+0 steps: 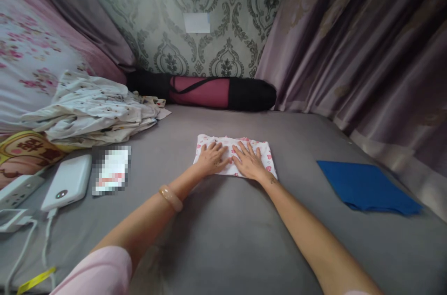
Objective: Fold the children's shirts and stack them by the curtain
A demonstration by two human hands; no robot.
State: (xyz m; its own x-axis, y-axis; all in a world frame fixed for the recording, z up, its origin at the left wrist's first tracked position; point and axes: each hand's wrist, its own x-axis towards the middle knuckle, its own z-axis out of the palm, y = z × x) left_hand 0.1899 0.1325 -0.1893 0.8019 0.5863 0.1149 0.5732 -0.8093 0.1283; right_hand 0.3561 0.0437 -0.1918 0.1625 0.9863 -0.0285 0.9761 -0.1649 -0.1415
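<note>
A small white cloth with pink prints (260,148), folded into a rectangle, lies on the grey bed surface (226,230) ahead of me. Both my hands rest flat on it, side by side. My left hand (212,159) covers its left part, fingers stretched out, with a pale bangle on that wrist. My right hand (248,161) presses its middle with fingers spread. Neither hand grips anything.
A folded blue cloth (366,185) lies to the right. At left are a heap of white printed fabric (94,111), a white power bank (68,182), a power strip (17,190) and cables. A black and pink rolled bag (209,91) lies against the wall; curtains hang at right.
</note>
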